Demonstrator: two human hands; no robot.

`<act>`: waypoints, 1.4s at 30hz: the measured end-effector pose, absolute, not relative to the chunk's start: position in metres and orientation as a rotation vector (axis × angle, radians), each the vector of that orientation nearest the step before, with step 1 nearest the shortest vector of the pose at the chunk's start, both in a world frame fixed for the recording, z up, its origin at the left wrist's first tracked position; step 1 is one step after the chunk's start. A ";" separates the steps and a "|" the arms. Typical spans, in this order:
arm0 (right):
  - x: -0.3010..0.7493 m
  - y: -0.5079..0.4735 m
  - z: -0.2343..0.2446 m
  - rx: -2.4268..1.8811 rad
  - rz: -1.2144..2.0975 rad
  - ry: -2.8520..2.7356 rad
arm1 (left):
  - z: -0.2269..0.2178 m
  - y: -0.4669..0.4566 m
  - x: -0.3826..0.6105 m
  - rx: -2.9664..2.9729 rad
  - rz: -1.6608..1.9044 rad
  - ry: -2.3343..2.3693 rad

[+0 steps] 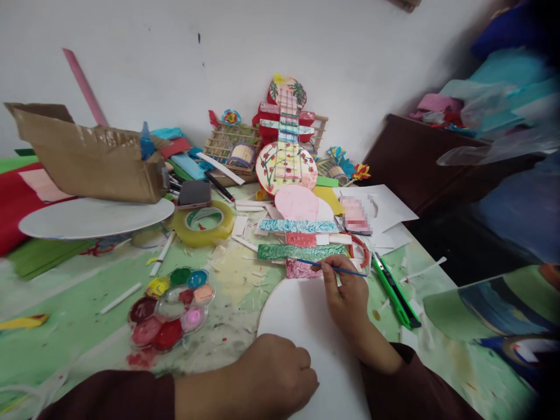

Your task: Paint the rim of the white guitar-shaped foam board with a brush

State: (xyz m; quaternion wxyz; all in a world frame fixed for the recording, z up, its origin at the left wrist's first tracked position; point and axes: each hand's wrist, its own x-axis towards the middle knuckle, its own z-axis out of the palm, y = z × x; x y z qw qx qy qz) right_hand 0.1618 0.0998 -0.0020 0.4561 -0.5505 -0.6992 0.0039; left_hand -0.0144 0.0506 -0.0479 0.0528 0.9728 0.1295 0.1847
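My right hand (349, 294) pinches a thin blue paintbrush (350, 271), its tip pointing left at the maroon-painted strip (295, 268). Below this strip lies a white rounded board (286, 303), and my left hand (275, 373) rests on it in a loose fist, with the curled fingertips hidden. Above the maroon strip, a green textured bar (280, 252), a red-painted piece (301, 240) and a light blue bar (297, 226) cross the cut-out, which ends in a pale pink rounded top (295, 201). A palette of paints (172, 306) sits to the left.
A painted guitar-like model (286, 163) leans at the wall. Clear tape (219, 227), a phone (195, 193) and a cardboard box (100, 157) stand left. A green utility knife (396, 291) lies right, near a striped container (494, 303). Paper scraps litter the table.
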 end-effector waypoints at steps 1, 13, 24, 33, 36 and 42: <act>0.162 0.100 -0.002 -1.360 0.012 -1.723 | -0.047 0.051 -0.015 2.955 0.547 0.387; 0.164 0.099 0.000 -1.347 -0.027 -1.734 | -0.046 0.052 -0.015 2.940 0.511 0.374; 0.164 0.098 0.000 -1.365 -0.053 -1.713 | -0.053 0.051 -0.016 2.905 0.658 0.386; 0.162 0.096 0.000 -1.341 -0.050 -1.701 | -0.052 0.051 -0.016 2.925 0.613 0.388; 0.161 0.098 -0.002 -1.340 -0.022 -1.713 | -0.050 0.051 -0.016 2.931 0.571 0.375; 0.159 0.100 -0.004 -1.340 0.014 -1.725 | -0.045 0.051 -0.016 2.930 0.558 0.388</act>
